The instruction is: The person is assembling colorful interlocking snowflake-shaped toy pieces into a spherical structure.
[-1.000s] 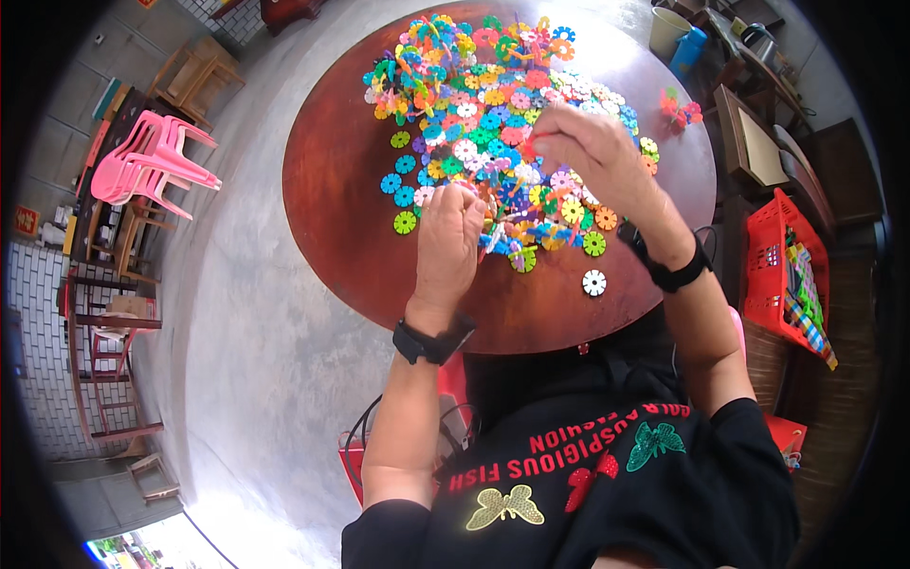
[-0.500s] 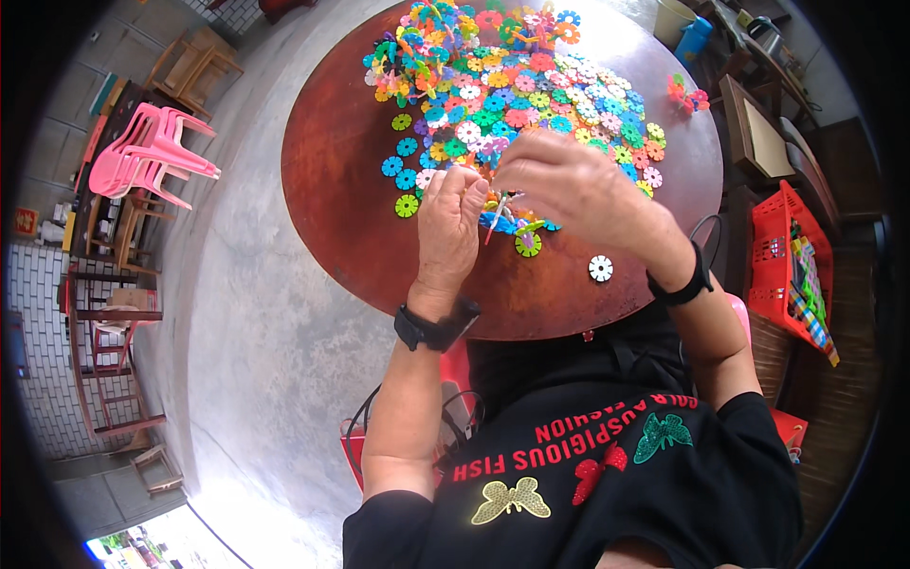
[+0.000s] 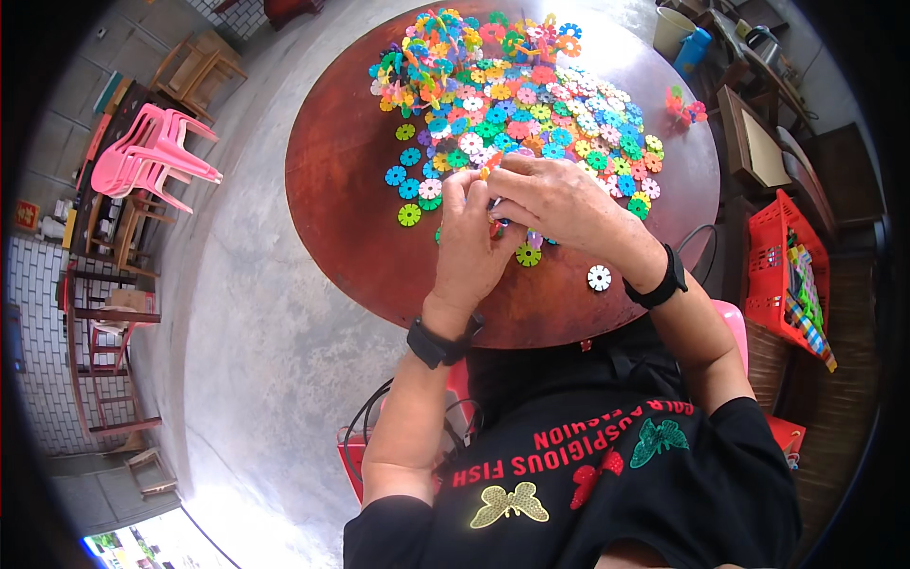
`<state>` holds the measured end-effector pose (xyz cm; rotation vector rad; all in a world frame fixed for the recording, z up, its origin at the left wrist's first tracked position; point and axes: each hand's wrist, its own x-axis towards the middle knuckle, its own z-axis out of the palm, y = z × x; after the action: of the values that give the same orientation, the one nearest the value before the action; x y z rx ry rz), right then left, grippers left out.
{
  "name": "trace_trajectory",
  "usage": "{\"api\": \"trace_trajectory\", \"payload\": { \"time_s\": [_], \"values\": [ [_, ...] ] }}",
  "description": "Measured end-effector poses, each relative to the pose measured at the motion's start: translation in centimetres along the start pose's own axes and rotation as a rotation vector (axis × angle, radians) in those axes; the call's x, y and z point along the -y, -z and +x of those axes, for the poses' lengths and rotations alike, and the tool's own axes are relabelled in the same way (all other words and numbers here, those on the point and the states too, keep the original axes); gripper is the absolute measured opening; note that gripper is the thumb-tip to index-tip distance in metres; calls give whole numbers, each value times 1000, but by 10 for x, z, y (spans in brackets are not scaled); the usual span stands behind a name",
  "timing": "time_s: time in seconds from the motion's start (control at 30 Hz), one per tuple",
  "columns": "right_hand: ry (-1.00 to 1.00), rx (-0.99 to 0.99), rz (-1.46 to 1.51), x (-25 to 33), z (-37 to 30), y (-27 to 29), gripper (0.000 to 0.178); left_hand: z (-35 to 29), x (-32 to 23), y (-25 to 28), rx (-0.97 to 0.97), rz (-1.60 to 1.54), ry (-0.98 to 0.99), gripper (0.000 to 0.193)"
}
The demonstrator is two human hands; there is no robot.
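Note:
Close together over the near part of the table, my left hand [image 3: 471,242] and my right hand [image 3: 573,204] are both closed on a small cluster of flower-shaped interlocking plastic discs. An orange disc [image 3: 491,169] pokes out above the fingers; the rest of the cluster is mostly hidden. Just beyond lies a spread of loose multicoloured discs [image 3: 540,114]. A lime-green disc [image 3: 528,255] rests below my hands, and a white disc [image 3: 599,278] lies apart, nearer the table's front edge. Joined discs form a tall bunch [image 3: 431,57] at the far left of the spread.
The round reddish-brown table [image 3: 351,199] fills the middle. A small joined cluster [image 3: 684,109] sits near its right edge. Pink plastic chairs [image 3: 142,156] are stacked to the left. On the right are a red basket [image 3: 766,251], a blue jug [image 3: 693,49] and a pale bucket [image 3: 671,30].
My right hand has come down and in against my left hand, and its fingers now meet the left ones around the cluster. My left hand has shifted slightly right and turned.

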<state>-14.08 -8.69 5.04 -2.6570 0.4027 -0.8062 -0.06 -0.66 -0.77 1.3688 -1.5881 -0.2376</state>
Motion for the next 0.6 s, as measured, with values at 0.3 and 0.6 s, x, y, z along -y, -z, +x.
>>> {"api": "trace_trajectory", "payload": {
  "time_s": [0.3, 0.6],
  "values": [
    [233, -19, 56, -21, 0, -15, 19, 6, -2, 2, 22, -26, -106, 33],
    [-270, -391, 538, -26, 12, 57, 11, 3, 18, 12, -52, -32, 74, 14]
  ]
}}
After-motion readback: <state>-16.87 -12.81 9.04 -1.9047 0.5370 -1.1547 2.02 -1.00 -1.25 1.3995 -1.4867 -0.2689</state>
